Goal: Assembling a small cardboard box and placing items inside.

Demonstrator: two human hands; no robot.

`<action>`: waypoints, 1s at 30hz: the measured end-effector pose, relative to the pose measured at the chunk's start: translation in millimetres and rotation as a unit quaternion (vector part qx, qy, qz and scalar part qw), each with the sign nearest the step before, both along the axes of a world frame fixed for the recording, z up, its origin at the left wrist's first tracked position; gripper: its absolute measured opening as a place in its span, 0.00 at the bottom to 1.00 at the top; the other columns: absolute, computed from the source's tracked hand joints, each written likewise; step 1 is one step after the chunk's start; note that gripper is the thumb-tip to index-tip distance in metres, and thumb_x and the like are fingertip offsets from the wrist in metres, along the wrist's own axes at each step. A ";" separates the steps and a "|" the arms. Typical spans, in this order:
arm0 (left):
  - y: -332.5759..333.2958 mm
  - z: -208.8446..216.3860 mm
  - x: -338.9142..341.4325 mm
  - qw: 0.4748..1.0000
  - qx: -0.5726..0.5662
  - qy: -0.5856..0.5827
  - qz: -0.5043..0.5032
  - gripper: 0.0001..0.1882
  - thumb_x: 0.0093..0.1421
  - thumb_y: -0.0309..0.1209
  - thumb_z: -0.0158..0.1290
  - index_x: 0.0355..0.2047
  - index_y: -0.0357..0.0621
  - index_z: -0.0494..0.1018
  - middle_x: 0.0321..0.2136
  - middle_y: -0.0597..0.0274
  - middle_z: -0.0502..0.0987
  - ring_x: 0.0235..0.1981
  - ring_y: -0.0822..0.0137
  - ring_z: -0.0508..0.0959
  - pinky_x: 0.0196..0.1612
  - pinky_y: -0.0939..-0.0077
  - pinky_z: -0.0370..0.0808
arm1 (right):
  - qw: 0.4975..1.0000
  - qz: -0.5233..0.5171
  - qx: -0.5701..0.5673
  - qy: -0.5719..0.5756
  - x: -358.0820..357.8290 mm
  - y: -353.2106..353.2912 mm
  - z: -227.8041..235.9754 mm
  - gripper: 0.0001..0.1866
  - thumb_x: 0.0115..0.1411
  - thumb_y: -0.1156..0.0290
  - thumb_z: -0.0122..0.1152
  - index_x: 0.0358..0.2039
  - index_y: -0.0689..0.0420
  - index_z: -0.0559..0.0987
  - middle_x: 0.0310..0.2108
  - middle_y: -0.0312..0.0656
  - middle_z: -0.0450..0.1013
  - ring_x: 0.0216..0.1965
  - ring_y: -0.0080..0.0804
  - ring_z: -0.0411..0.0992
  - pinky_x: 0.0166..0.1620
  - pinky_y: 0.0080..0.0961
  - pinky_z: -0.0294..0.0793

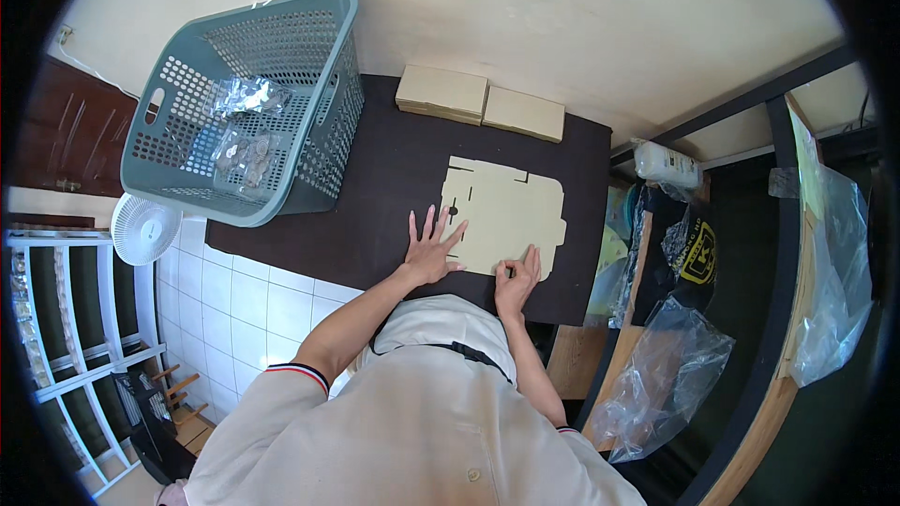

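Note:
A flat, unfolded beige cardboard box blank (pixel 504 208) lies on the dark table (pixel 394 178). My left hand (pixel 432 245) rests flat with fingers spread, its fingertips on the blank's near left edge. My right hand (pixel 517 279) pinches the blank's near edge between thumb and fingers. Two stacks of similar flat beige cardboard blanks (pixel 480 100) lie at the table's far edge against the wall.
A grey-green perforated plastic basket (pixel 246 103) with clear bags of small items stands on the table's left end. A white fan (pixel 143 230) and white rack sit lower left over tiled floor. Clear plastic bags (pixel 661 370) and dark items fill shelving at right.

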State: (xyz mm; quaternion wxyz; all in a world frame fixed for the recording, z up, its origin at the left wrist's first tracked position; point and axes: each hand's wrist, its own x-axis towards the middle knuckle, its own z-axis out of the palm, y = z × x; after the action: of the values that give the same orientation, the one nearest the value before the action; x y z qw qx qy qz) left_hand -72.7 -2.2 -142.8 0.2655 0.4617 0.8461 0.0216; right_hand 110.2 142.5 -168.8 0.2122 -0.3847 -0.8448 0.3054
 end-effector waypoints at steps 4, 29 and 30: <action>3.0 3.8 -1.2 1.000 -0.004 -0.008 -0.006 0.55 0.63 0.64 0.57 0.81 0.69 0.39 0.80 0.41 0.30 0.80 0.35 0.28 0.71 0.19 0.24 | 1.000 -0.006 -0.009 -0.006 -2.5 1.3 1.0 0.06 0.58 0.74 0.69 0.31 0.64 0.84 0.72 0.69 0.60 0.75 0.66 0.54 0.76 0.57 0.49; 3.7 7.6 -6.4 0.998 0.034 -0.044 0.004 0.54 0.63 0.61 0.59 0.81 0.68 0.42 0.79 0.36 0.32 0.79 0.31 0.31 0.71 0.18 0.26 | 0.998 -0.038 0.003 -0.042 -56.4 36.5 9.7 0.07 0.55 0.74 0.71 0.32 0.64 0.86 0.73 0.63 0.60 0.73 0.64 0.57 0.73 0.58 0.53; 3.1 6.9 -6.5 0.998 0.033 -0.045 0.006 0.54 0.63 0.61 0.59 0.81 0.68 0.42 0.79 0.36 0.32 0.79 0.31 0.31 0.71 0.18 0.26 | 0.999 -0.035 0.006 -0.040 -61.7 40.9 9.1 0.06 0.55 0.74 0.71 0.32 0.64 0.86 0.74 0.63 0.60 0.73 0.64 0.57 0.73 0.58 0.52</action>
State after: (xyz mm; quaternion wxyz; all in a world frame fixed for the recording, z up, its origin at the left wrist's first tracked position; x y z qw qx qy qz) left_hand -79.1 0.9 -135.8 0.2877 0.4635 0.8350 0.0720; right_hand 48.5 183.4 -159.7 0.1910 -0.4242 -0.8405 0.2775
